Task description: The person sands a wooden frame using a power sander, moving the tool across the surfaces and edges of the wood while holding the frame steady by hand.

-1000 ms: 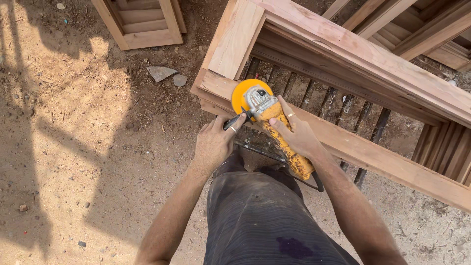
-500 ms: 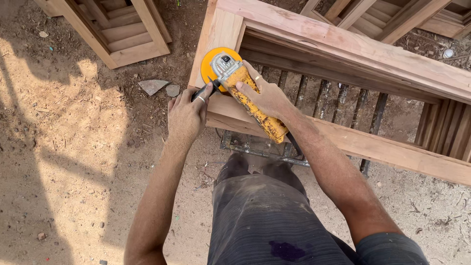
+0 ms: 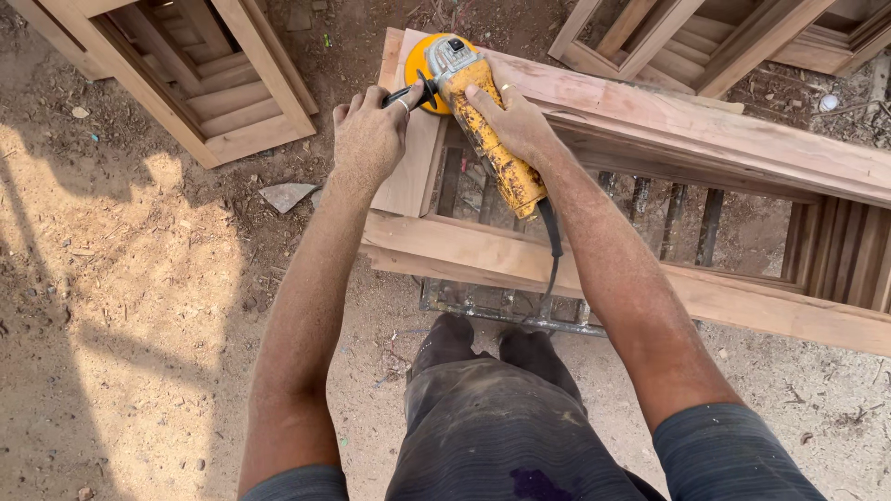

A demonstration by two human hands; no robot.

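Meanwhile both hands, left hand (image 3: pixel 368 139) and right hand (image 3: pixel 513 119), grip the grinder (image 3: pixel 469 102) (dusty yellow) on the wooden frame (image 3: pixel 650 102).

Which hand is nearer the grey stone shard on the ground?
Left. The left hand, gripping the sander's black side handle, is just up and right of the stone shard. The right hand holds the yellow sander body, further right.

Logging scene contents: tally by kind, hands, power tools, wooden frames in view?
Hands: 2, left hand on the side handle, right hand on the body
Angle grinder, yellow: 1
Wooden frames: 3, frame being sanded, louvred frame on the ground, frame at top right
Total: 6
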